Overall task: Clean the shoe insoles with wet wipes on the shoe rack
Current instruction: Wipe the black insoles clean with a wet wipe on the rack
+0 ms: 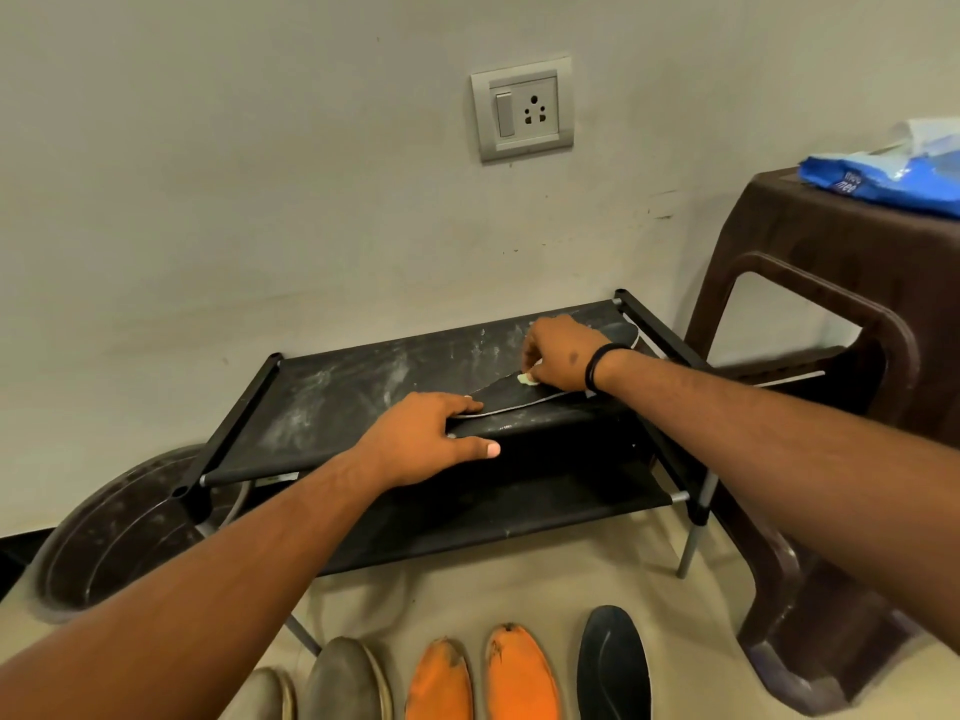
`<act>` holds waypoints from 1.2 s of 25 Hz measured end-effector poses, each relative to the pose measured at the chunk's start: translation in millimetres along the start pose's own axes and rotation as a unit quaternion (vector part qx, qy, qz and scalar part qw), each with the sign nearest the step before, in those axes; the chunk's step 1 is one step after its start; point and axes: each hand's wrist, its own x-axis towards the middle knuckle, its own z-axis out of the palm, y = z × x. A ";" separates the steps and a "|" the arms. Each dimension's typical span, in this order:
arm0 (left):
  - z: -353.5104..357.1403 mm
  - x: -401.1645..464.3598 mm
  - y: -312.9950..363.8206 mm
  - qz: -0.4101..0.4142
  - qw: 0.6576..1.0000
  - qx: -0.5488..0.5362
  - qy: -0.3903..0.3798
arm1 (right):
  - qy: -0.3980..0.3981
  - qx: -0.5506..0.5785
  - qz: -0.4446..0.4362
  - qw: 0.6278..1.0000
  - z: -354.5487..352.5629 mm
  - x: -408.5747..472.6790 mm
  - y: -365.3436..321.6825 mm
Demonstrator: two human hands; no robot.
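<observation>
A black insole [511, 394] lies across the front right of the top shelf of the black shoe rack [353, 387]. My left hand [431, 439] lies flat on its near end, fingers straight, thumb over the shelf's front edge. My right hand [558, 356] pinches a small bunched wet wipe [527, 378] and presses it on the middle of the insole. On the floor in front lie two grey insoles [345, 678], two orange insoles [522, 672] and one more black insole [613, 662].
A blue pack of wet wipes [883, 181] sits on a brown plastic stool [810, 407] to the right of the rack. A dark round tub [109, 532] stands on the floor at the left. A wall socket [522, 109] is above the rack.
</observation>
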 end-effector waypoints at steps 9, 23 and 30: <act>2.9 -2.9 1.1 0.011 0.999 0.041 -0.007 | -0.008 -0.015 -0.006 1.000 6.0 -8.9 -3.2; 3.4 -4.5 4.5 0.018 0.998 0.057 -0.004 | -0.122 0.016 -0.039 0.992 0.9 -5.4 -26.6; 4.8 -3.2 0.9 0.007 0.998 0.054 -0.010 | 0.003 -0.033 0.018 0.999 14.7 3.2 -20.4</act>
